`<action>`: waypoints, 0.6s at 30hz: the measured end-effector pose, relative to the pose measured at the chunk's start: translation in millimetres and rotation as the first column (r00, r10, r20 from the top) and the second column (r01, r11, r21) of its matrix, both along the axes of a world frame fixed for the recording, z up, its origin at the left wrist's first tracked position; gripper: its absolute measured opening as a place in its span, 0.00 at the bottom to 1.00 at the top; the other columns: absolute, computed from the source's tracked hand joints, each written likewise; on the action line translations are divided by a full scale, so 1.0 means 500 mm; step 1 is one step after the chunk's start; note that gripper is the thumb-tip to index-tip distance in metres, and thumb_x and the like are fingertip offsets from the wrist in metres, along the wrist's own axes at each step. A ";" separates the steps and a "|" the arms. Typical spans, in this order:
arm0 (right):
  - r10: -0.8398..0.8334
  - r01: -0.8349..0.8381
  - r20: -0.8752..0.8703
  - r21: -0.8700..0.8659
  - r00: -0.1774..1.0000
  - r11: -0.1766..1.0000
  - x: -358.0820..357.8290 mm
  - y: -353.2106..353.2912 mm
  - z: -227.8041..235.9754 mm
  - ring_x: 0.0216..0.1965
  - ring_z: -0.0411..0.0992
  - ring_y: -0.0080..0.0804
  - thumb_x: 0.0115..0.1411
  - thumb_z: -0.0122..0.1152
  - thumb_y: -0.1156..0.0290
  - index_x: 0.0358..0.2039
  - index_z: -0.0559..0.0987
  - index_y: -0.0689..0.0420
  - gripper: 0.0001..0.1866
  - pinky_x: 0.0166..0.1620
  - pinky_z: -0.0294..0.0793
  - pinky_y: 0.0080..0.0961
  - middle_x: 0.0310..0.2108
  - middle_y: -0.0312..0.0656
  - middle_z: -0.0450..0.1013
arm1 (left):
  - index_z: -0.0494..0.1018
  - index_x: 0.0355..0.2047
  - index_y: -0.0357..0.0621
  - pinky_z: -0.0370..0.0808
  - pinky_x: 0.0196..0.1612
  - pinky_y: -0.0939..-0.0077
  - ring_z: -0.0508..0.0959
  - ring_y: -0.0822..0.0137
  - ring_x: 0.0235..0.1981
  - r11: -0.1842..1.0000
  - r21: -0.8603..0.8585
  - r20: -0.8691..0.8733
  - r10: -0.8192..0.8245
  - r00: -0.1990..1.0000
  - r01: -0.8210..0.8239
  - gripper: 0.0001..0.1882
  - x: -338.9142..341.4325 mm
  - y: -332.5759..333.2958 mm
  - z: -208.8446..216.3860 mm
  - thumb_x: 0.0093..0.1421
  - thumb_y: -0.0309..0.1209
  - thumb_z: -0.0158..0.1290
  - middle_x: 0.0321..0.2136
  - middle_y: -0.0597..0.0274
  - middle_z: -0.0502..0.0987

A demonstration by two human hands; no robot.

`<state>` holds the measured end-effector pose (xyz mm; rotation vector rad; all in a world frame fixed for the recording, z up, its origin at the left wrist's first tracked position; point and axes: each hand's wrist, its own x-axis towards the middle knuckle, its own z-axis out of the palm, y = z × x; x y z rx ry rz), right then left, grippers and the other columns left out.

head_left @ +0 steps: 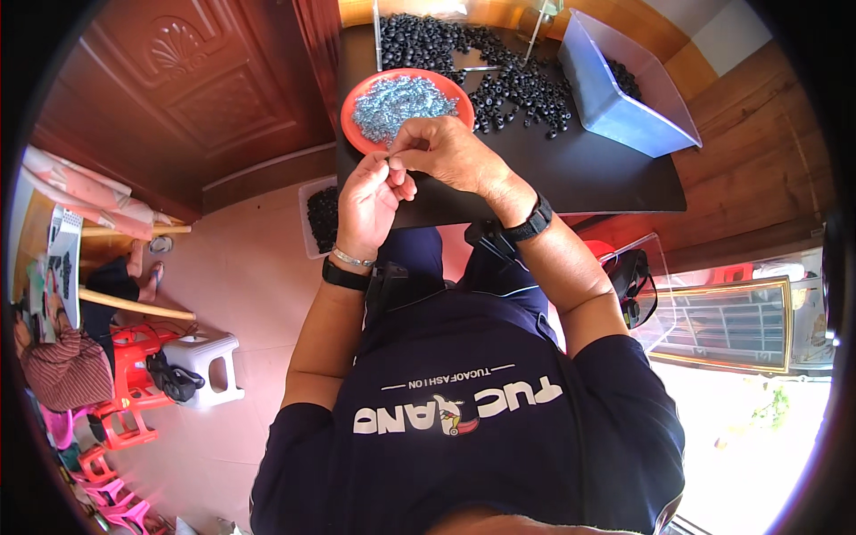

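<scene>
My left hand (367,203) and my right hand (453,157) meet over the near edge of the dark table (588,183). Thumb and fingers are pinched together on both, fingertips touching; whatever lies between them is too small to make out. Just beyond stands a round orange-red bowl (348,130), partly covered by my right hand. Many small shiny silver pieces (403,100) fill it, their exact kind unclear. Behind and to the right of the bowl, a heap of small round black parts (513,94) spreads over the tabletop.
At the table's right a blue plastic bin (617,114) leans with black parts inside. A clear box (310,234) of black pieces sits below the table's left edge. Far left, another person (67,370) works near red stools (134,374) and a white stool (209,361).
</scene>
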<state>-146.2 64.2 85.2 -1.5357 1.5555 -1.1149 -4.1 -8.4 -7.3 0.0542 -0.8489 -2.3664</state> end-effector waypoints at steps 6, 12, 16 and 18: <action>-0.016 0.011 -0.110 -0.042 0.994 0.999 -0.002 0.000 -0.002 0.29 0.75 0.23 0.56 0.60 0.75 0.30 0.77 0.63 0.04 0.35 0.73 0.21 0.24 0.39 0.77 | 0.67 0.39 0.40 0.70 0.35 0.71 0.73 0.64 0.30 1.000 -0.021 0.005 0.013 1.000 -0.013 0.09 0.001 0.001 0.003 0.65 0.32 0.41 0.29 0.61 0.69; -0.058 0.027 -0.211 -0.145 0.976 0.989 0.011 0.004 0.000 0.28 0.76 0.30 0.55 0.60 0.74 0.30 0.77 0.62 0.04 0.33 0.74 0.24 0.24 0.41 0.76 | 0.67 0.36 0.41 0.70 0.35 0.70 0.73 0.63 0.30 1.000 -0.008 -0.009 -0.002 1.000 0.002 0.09 0.003 -0.001 0.007 0.66 0.33 0.41 0.28 0.62 0.69; -0.110 -0.047 -0.402 -0.362 0.909 0.931 0.012 0.003 -0.013 0.29 0.75 0.36 0.55 0.59 0.74 0.29 0.77 0.61 0.04 0.33 0.74 0.28 0.25 0.41 0.74 | 0.67 0.36 0.41 0.70 0.35 0.69 0.73 0.62 0.30 0.997 0.080 0.005 -0.002 1.000 0.002 0.09 0.002 -0.002 0.005 0.66 0.34 0.41 0.28 0.61 0.69; -0.199 -0.080 -0.515 -0.469 0.834 0.880 0.021 0.006 -0.013 0.30 0.74 0.41 0.54 0.58 0.73 0.29 0.77 0.59 0.04 0.32 0.74 0.30 0.26 0.41 0.72 | 0.67 0.36 0.41 0.70 0.36 0.69 0.73 0.62 0.30 0.995 0.102 -0.003 -0.008 1.000 0.009 0.10 0.004 -0.002 0.006 0.66 0.34 0.40 0.28 0.61 0.69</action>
